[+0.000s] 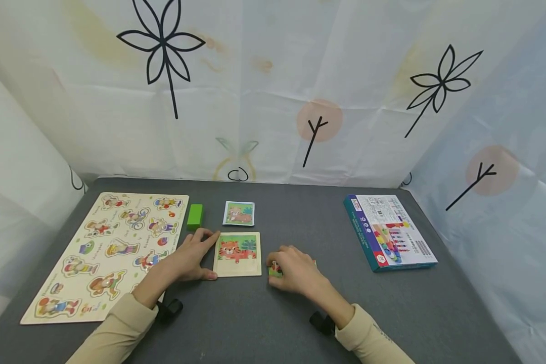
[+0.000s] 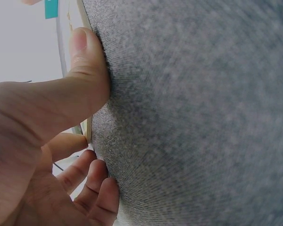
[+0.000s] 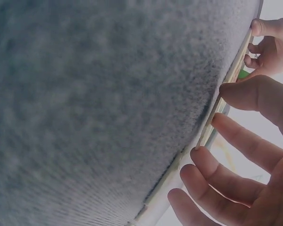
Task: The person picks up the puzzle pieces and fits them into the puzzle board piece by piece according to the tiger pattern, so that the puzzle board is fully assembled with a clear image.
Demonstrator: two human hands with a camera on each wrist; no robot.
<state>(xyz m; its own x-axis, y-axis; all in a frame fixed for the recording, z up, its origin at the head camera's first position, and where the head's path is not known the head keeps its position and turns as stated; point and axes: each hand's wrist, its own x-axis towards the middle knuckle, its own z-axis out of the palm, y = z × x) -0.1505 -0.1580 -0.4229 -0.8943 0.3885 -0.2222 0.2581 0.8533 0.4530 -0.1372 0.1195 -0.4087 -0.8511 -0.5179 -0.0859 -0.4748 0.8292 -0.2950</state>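
Observation:
A small square wooden puzzle board (image 1: 237, 270) lies flat in the middle of the table. Its upper part shows a red tiger picture (image 1: 236, 251); a bare wood strip runs below. My left hand (image 1: 193, 258) holds the board's left edge, thumb by the near corner and index finger by the far one. Just right of the board, my right hand (image 1: 296, 270) grips a flat picture puzzle piece (image 1: 275, 270) low over the table or on it. Most of that piece is hidden under the fingers. In the right wrist view its thin edge (image 3: 208, 133) runs along the fingertips.
Behind the board lie a picture card (image 1: 238, 214) and a green block (image 1: 194, 217). A large board with cartoon figures (image 1: 91, 253) covers the left side, partly under the left forearm. A flat boxed toy (image 1: 391, 232) lies at the right. White printed cloth (image 1: 264, 91) surrounds the grey table.

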